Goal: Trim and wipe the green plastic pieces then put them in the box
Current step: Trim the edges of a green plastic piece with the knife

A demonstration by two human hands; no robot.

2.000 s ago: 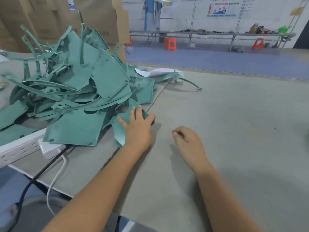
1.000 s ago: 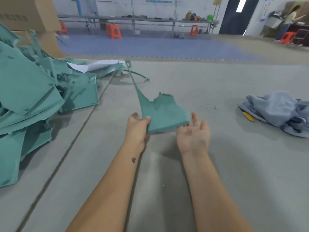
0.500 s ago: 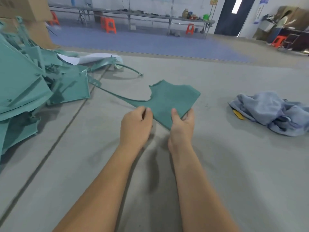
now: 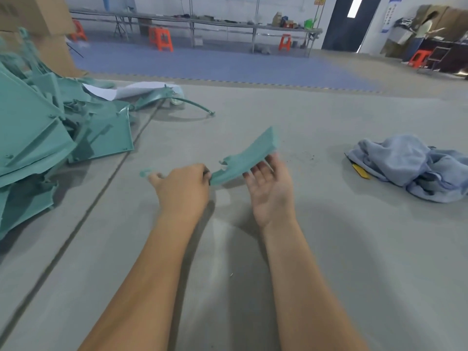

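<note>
I hold one green plastic piece [image 4: 249,158] above the grey table [image 4: 329,249], tilted up to the right, with a jagged notch near its left end. My left hand [image 4: 183,191] grips that left end, and a thin green tip [image 4: 145,172] pokes out beyond the hand's left side. My right hand [image 4: 272,188] lies palm up, its straight fingertips touching the underside of the piece. A big heap of green plastic pieces [image 4: 45,138] fills the table's left side.
A crumpled blue cloth [image 4: 410,165] lies at the right, with a yellow-handled tool [image 4: 361,171] partly under it. Cardboard boxes [image 4: 38,26] stand behind the heap. A white sheet [image 4: 131,89] lies by the heap's far edge. A person stands far off at the right.
The piece has turned from lying flat to tilted, nearly edge-on. My right hand let go of its pinch and opened palm up under it. My left hand still grips the piece.
</note>
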